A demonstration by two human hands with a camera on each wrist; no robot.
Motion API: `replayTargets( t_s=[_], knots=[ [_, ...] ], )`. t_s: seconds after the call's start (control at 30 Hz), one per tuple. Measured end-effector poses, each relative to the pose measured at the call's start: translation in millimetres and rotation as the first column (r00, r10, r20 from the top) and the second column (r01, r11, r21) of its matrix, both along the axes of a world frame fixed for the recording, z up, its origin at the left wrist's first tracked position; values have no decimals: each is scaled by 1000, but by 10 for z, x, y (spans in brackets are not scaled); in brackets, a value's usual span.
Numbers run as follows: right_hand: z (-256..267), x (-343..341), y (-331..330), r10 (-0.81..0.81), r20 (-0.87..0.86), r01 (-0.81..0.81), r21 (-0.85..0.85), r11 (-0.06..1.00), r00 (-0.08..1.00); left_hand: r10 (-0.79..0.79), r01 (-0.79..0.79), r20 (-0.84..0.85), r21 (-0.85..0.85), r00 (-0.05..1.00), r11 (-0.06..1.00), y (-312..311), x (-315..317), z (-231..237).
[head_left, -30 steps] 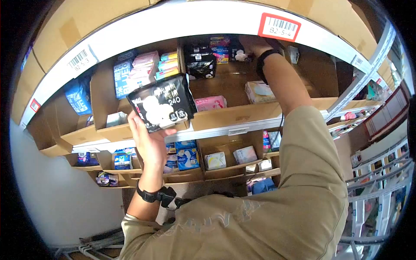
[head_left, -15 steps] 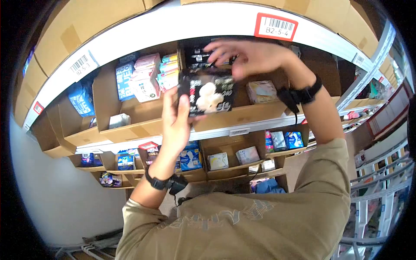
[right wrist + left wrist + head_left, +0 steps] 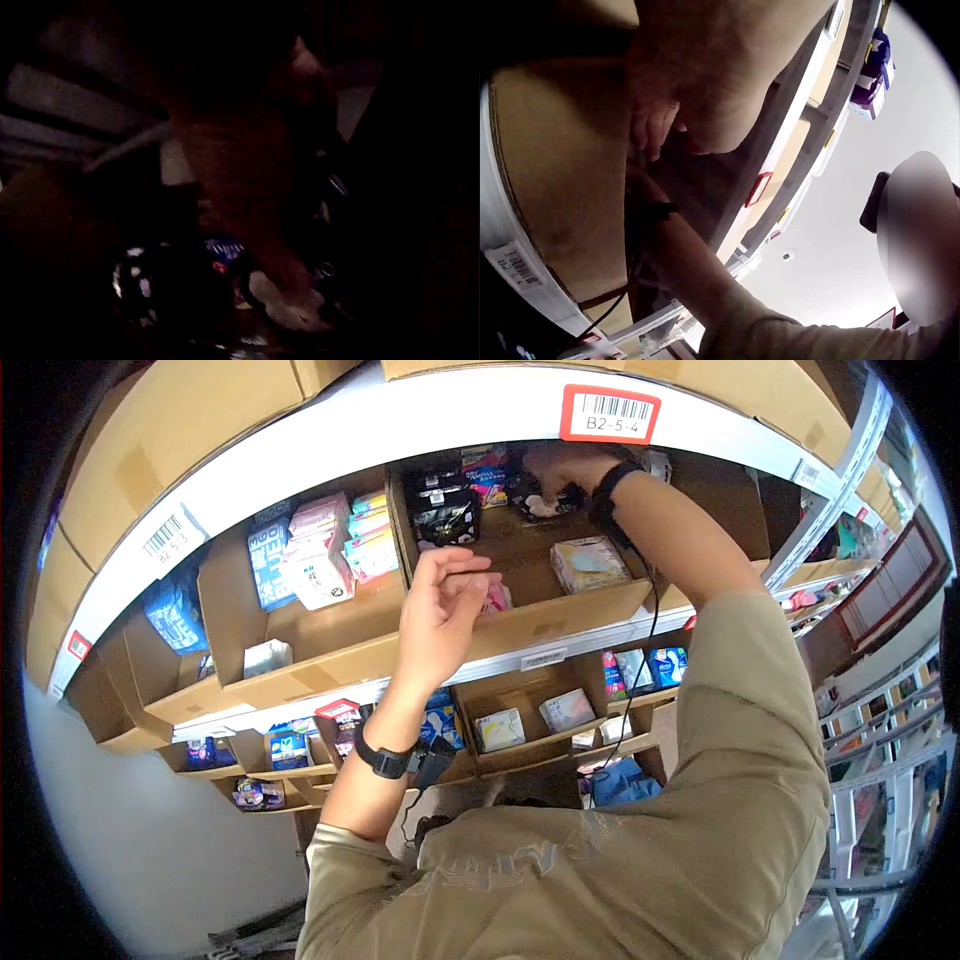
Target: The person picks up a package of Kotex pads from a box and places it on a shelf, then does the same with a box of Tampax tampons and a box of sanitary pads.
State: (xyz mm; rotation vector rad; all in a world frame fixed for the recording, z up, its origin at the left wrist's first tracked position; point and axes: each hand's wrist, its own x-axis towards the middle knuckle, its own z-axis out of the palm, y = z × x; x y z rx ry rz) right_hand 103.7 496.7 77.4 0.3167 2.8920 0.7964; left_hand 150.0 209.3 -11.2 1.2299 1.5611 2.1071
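My right hand (image 3: 568,468) reaches deep into a cardboard bin on the upper shelf. It holds a black pack printed with white cotton bolls (image 3: 545,502) near the bin's back. In the dark right wrist view, a digit lies over the white print of that pack (image 3: 285,304); most of the grip is hidden. My left hand (image 3: 440,610) hovers in front of the bin's front wall, empty, with fingers loosely bent. Another black pack (image 3: 447,515) stands at the bin's left, and a colourful blue-and-pink pack (image 3: 487,478) sits between the two.
A pale yellow pack (image 3: 590,565) and a partly hidden pink pack (image 3: 497,598) lie in the same bin (image 3: 560,625). To the left, another bin (image 3: 320,635) holds pink and blue packs. A white shelf beam (image 3: 480,410) crosses above. A cable (image 3: 650,650) hangs from my right wrist.
The black pack has passed from my left hand to my right, which has carried it to the back of the bin. My left hand stays raised in front, now empty.
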Motion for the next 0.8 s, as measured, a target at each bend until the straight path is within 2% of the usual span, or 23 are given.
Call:
replayTargets(
  t_s=[0.1,0.17,0.2,0.3,0.37,0.43,0.57,0.67,0.7,0.77,0.8],
  knots=[
    [-179,-192,166,-33,-1,33,15,999,999,15,-20,-96,-46,995,999,-44,5,-27],
    [-228,-217,175,138,-52,-115,311,943,989,15,-22,-106,-63,994,998,-63,8,-18],
    [-233,-236,198,138,-52,-112,337,935,989,13,-22,-113,-78,994,997,-68,18,-14],
    [-268,-286,221,38,-59,-27,181,983,998,-15,4,-109,-100,994,995,-81,-17,-29],
    [-269,-299,221,-16,-68,22,86,996,998,-141,132,-81,-113,987,985,-68,-80,-93],
    [-299,-307,207,-61,-73,62,5,998,995,-156,146,-87,-108,984,983,-85,-47,-44],
    [-279,-242,212,-125,-88,107,-188,976,988,-182,172,-96,-111,979,979,-93,-77,-29],
    [-270,-148,259,-162,-104,111,-385,916,981,-196,181,-141,-114,970,977,-104,-100,-75],
    [-282,-170,255,-173,-70,134,-382,914,982,-178,159,-164,-119,970,980,-87,-102,-80],
    [-451,-325,357,-197,159,232,-241,942,967,-181,157,-202,-129,963,979,-77,-106,-83],
    [-408,-234,295,-214,158,247,-240,939,964,-170,137,-241,-148,956,980,-81,-117,-75]
  ],
)
